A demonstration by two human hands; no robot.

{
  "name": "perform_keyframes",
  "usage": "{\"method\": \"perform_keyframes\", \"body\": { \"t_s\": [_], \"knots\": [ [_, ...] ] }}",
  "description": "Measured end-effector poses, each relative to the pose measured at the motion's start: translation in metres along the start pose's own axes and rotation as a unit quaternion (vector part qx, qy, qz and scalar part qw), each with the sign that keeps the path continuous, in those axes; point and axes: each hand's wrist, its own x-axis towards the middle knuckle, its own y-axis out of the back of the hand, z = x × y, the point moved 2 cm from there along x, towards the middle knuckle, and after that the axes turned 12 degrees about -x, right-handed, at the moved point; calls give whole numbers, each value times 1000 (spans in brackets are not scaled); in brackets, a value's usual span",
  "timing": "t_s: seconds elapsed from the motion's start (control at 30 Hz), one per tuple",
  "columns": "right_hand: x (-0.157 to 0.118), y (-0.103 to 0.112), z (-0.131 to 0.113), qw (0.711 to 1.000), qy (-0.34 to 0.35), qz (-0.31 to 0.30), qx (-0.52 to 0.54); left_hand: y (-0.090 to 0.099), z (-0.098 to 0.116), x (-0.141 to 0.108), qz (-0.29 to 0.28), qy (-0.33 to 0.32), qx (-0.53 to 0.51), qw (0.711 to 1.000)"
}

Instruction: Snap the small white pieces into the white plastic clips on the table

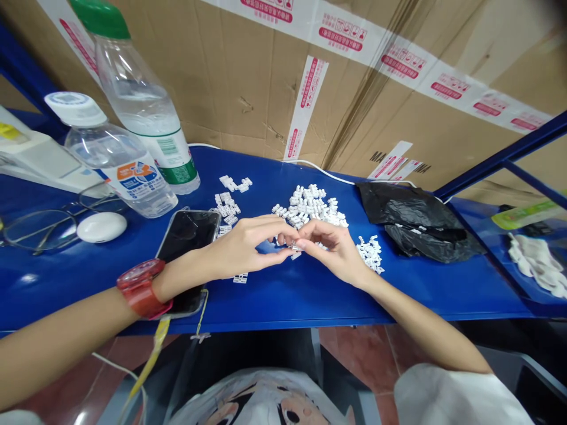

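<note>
Both hands work close together over the blue shelf point(283, 301). The fingers of my left hand point(241, 248) and my right hand point(334, 251) are pinched together on a tiny white plastic piece point(293, 245), just near the heap of white pieces point(308, 206). My phone point(188, 236) lies left, under my left wrist; a black plastic bag point(416, 221) lies right.

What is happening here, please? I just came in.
The left hand and right hand pinch a small white plastic piece between their fingertips, above a blue table. More white pieces lie in loose piles near the hands, between a phone and a black plastic bag.
</note>
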Motion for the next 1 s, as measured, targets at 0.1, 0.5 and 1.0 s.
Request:
{"method": "perform_keyframes", "body": {
  "t_s": [0.1,0.5,1.0],
  "knots": [
    [0,29,-7,991,40,-48,-121,0,3,1,5,18,0,1000],
    [-14,113,47,790,-290,-154,-518,0,-3,-2,25,47,3,999],
    [-4,94,14,932,-77,71,-346,4,-5,2,67,75,36,994]
  ]
}}
